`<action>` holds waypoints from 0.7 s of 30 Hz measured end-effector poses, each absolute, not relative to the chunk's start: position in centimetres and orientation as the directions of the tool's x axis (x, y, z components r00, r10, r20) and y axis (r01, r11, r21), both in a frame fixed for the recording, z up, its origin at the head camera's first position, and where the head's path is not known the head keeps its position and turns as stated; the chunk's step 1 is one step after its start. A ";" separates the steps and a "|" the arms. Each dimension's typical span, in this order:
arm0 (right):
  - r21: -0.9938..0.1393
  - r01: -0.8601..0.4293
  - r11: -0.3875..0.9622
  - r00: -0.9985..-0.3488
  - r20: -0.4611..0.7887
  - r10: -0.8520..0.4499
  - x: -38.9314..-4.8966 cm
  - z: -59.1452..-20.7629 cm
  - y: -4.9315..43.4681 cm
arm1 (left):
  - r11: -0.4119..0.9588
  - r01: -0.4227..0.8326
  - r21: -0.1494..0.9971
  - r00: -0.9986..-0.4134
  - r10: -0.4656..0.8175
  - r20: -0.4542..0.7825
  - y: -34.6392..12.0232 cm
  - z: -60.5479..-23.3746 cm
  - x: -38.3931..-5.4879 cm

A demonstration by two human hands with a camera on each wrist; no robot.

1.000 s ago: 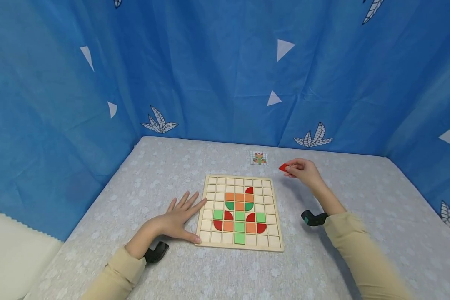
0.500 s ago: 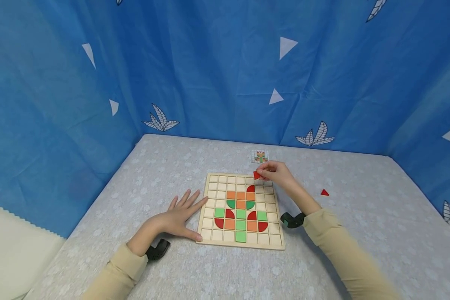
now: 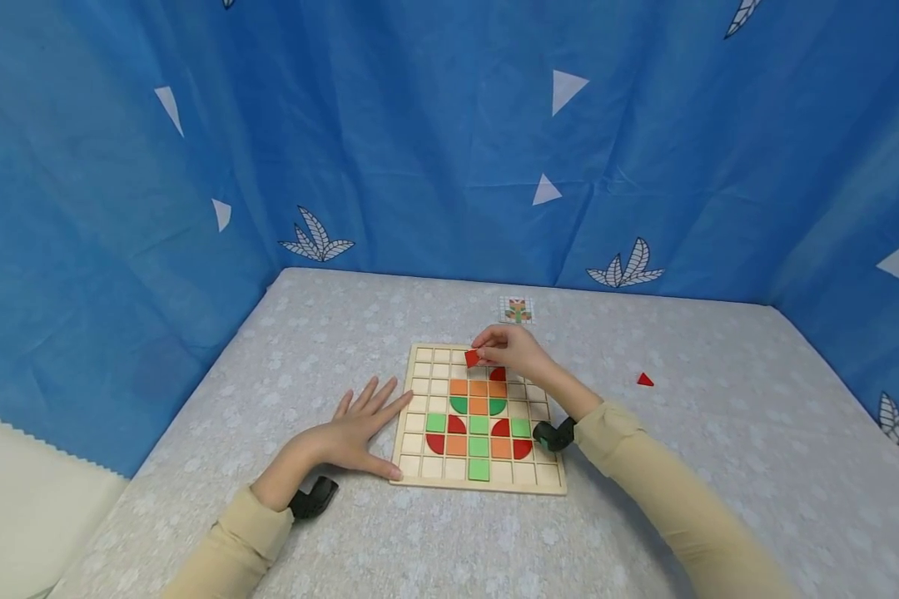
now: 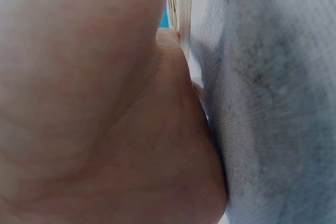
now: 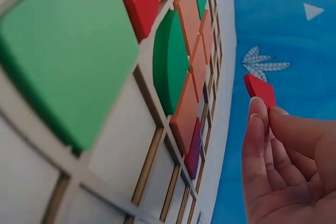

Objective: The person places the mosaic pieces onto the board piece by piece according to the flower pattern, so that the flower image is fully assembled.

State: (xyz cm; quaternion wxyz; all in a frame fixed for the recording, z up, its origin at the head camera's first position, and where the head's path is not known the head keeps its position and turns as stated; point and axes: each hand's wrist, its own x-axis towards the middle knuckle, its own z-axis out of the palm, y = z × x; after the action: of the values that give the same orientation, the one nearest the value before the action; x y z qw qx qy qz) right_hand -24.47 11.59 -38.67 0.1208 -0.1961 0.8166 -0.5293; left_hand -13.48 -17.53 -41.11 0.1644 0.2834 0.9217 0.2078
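A square wooden grid board point(image 3: 420, 391) lies on the table, with orange, red, green and light green flat tiles set in its cells. My right hand point(image 3: 520, 351) pinches a flat red tile point(image 3: 472, 358) between thumb and fingertips, above the far rows of the board. In the right wrist view the red tile point(image 5: 261, 92) sticks out past the fingertips, which cover part of its outline. My left hand point(image 3: 355, 433) rests with spread fingers at the board's left edge, thumb at the near left corner. The left wrist view is mostly filled by the hand point(image 4: 105, 103).
A small printed card point(image 3: 517, 310) with a coloured grid pattern lies behind the board. Off to the right, a red triangle tile point(image 3: 645, 379) lies on the patterned tablecloth point(image 3: 330, 316). A blue curtain point(image 3: 434, 166) hangs behind and at both sides.
My right hand has carried the red tile leftward from right of the card to over the board. The red triangle on the table has come into view. The left hand has stayed put.
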 end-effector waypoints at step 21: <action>-0.673 -0.512 0.534 -0.760 0.065 -0.647 -26.2 -39.2 9.5 | 0.747 0.461 0.479 -0.783 0.597 -0.177 -17.5 -41.1 -13.6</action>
State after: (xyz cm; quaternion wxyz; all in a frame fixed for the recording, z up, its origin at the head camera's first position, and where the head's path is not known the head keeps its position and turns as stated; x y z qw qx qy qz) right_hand -26.16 9.52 -39.18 0.0962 -0.3328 0.8704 -0.3499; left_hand -13.63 -17.47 -41.14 0.1618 0.2871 0.9205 0.2099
